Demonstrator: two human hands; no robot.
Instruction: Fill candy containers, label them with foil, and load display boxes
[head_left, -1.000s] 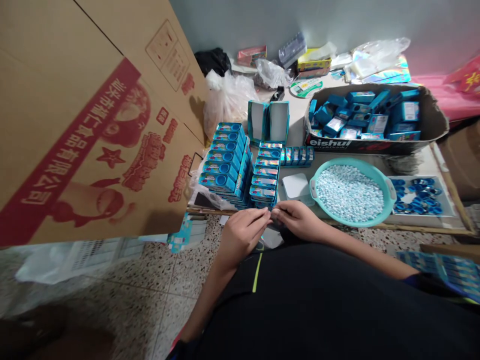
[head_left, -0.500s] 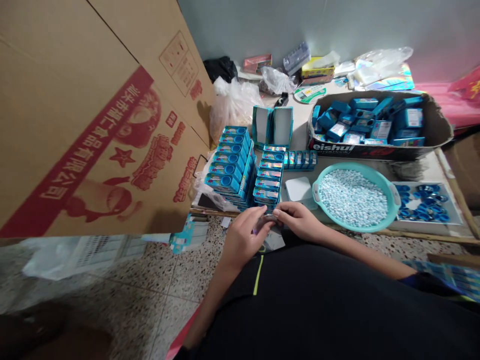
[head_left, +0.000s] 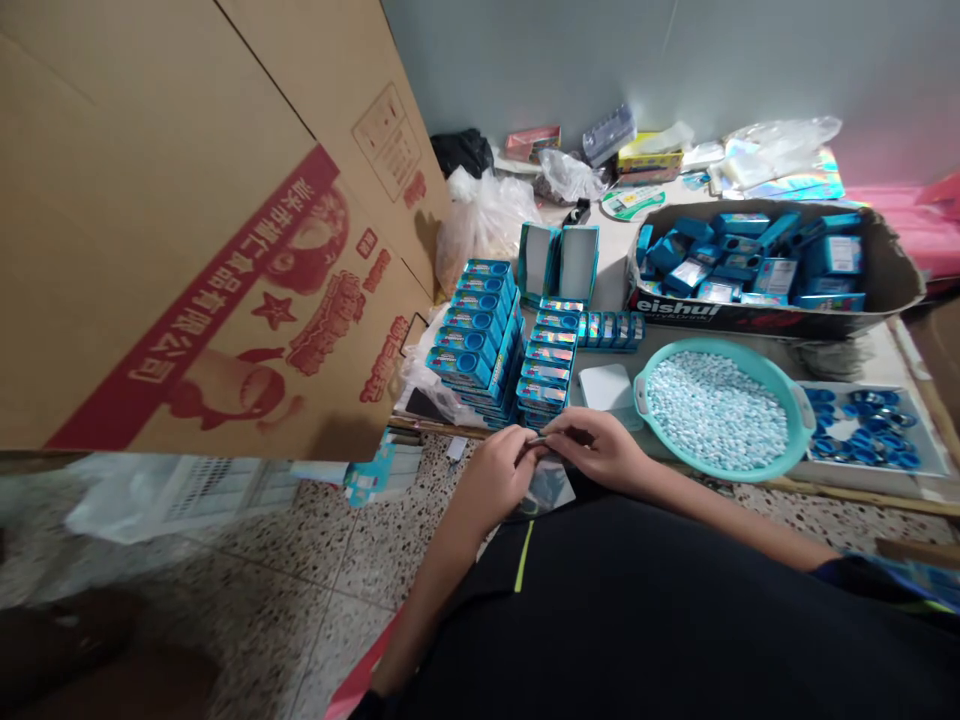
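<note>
At the table's front edge, my left hand (head_left: 496, 472) and my right hand (head_left: 600, 450) meet with fingertips pinched together. Between them is a small clear plastic bag (head_left: 553, 487), its lower part hanging over my lap; the upper edge is hidden by the fingers. Just beyond the hands stand a stack of small blue boxes (head_left: 547, 372) and a taller stack of blue boxes (head_left: 472, 335) to its left. To the right of my right hand is a turquoise basin (head_left: 799, 425) of small pale blue and white pellets (head_left: 712, 410).
A large cardboard carton (head_left: 225, 250) fills the left side. Behind the basin, a black open box (head_left: 750, 318) holds several blue boxes. A white tray (head_left: 934, 450) of blue ring-like pieces sits at right. A white square lid (head_left: 606, 385) lies beyond my right hand.
My fingertips have come closer together on the plastic bag, and more of the bag shows below them. The whole view has shifted slightly, so things appear further right and lower.
</note>
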